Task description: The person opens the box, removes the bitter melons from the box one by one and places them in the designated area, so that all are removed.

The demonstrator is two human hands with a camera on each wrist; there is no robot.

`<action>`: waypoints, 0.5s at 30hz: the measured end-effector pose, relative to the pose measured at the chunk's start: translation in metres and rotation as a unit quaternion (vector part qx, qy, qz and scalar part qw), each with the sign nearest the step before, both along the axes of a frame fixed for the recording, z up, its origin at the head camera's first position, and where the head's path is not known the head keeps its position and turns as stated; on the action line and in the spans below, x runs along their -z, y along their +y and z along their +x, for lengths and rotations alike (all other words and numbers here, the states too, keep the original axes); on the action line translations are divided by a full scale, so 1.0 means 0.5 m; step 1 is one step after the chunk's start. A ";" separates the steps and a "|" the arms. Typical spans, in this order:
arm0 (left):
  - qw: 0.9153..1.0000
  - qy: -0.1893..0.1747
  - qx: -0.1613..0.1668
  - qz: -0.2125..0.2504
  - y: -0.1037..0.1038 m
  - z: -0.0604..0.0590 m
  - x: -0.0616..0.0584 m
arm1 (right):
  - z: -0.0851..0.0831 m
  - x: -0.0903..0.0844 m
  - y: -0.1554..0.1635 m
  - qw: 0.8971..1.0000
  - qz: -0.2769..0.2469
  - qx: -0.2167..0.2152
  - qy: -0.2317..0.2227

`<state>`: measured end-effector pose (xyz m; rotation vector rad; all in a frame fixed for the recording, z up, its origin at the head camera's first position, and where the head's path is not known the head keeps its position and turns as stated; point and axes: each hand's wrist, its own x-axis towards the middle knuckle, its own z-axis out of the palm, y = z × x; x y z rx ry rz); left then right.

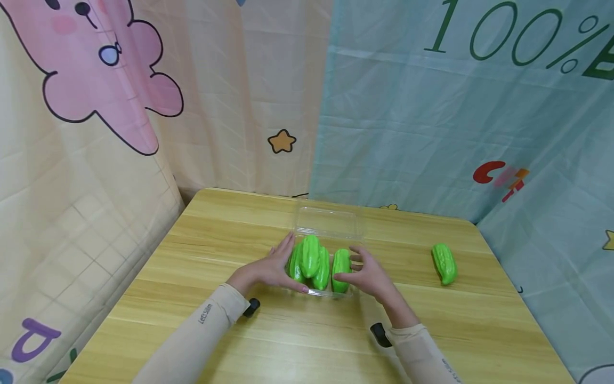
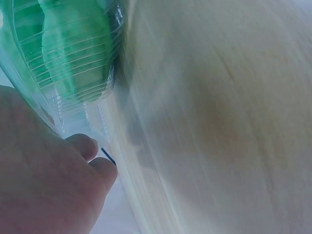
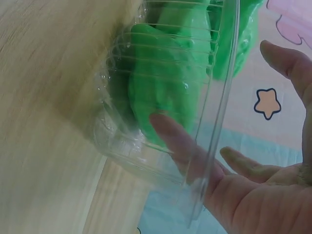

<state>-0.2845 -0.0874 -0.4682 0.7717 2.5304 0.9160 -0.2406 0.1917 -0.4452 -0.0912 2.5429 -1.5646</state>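
Observation:
A clear plastic clamshell box lies on the table with its lid folded back. Several bright green bitter melons are heaped in its left part. A separate bitter melon lies in the right part. My left hand rests along the box's left side, fingers stretched out and thumb at the front rim. My right hand reaches over the right rim, thumb and fingers spread about the separate melon. In the right wrist view one fingertip is inside the box at this melon, while the thumb stands apart.
Another bitter melon lies on the wooden table to the right of the box. Printed curtains hang behind and beside the table. A dark wrist device sits at the left sleeve, another at the right.

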 end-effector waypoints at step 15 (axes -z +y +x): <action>1.000 0.002 -0.003 -0.006 0.002 0.000 -0.001 | -0.008 0.022 -0.021 0.995 0.100 0.017 0.008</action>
